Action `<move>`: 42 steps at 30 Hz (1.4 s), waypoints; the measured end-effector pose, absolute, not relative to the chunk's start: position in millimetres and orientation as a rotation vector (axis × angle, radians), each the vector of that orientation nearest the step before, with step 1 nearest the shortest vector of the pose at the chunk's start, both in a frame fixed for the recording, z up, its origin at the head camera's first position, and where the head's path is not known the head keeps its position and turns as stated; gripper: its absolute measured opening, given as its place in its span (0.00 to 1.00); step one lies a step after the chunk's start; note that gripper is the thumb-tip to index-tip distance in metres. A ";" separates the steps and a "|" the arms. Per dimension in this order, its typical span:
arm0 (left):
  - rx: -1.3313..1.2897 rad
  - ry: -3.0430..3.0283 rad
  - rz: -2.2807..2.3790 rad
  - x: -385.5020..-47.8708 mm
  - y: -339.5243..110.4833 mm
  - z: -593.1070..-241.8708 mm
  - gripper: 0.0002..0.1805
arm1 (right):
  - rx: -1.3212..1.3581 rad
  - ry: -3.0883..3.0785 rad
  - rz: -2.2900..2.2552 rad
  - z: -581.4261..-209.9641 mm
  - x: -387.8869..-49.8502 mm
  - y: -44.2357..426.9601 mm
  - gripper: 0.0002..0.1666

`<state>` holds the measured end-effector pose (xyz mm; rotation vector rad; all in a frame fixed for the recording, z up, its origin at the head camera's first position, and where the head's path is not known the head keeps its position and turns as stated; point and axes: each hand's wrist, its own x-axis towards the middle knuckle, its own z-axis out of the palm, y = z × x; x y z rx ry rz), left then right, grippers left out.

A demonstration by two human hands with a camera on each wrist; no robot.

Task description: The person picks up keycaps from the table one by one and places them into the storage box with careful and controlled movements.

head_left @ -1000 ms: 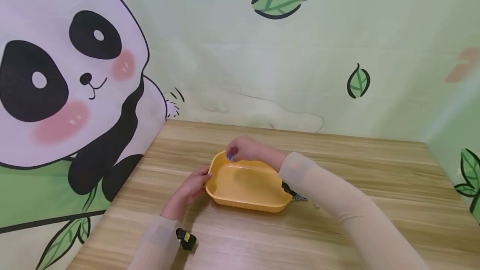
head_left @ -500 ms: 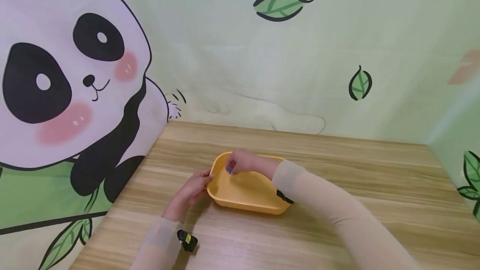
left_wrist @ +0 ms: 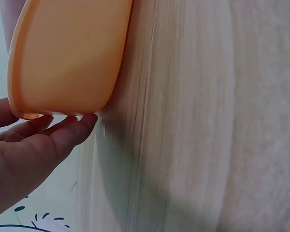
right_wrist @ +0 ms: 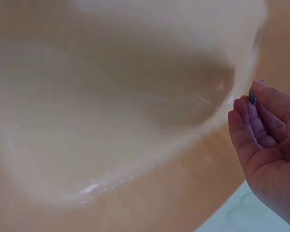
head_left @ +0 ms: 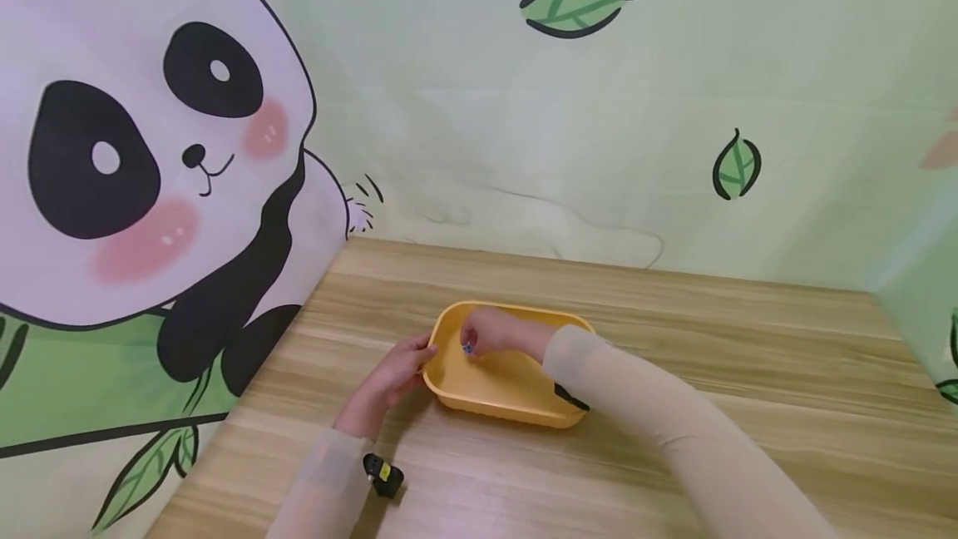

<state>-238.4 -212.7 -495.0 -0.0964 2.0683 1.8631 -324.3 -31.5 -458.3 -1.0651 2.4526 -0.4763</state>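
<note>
Right hand (right_wrist: 270, 145) pinching a small dark piece (right_wrist: 253, 95) over an orange tray (right_wrist: 77, 140)
A soft shadow (right_wrist: 183, 82) spreads over the tray's pale bottom, and glints (right_wrist: 90, 188) run along its curved edge.

Location: booth-like work area. A wood-grain table (head_left: 748, 339) stands against a creased, pale green backdrop (head_left: 464, 123), which encloses its rear and both sides. A panda print (head_left: 160, 190) and leaf prints (head_left: 576, 8) decorate the backdrop. Building type cannot be determined.
</note>
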 end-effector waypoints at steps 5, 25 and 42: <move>-0.092 2.069 1.875 -239.8 -212.7 -494.6 0.29 | -1.084 2.461 -0.452 -459.5 -327.5 -31.6 0.09; -0.126 2.073 1.874 -239.2 -209.8 -497.2 0.29 | -1.229 2.451 -0.423 -567.7 -401.7 -45.8 0.11; -0.152 2.079 1.888 -239.1 -211.5 -496.0 0.29 | -1.122 2.527 -0.326 -488.0 -341.9 -45.2 0.09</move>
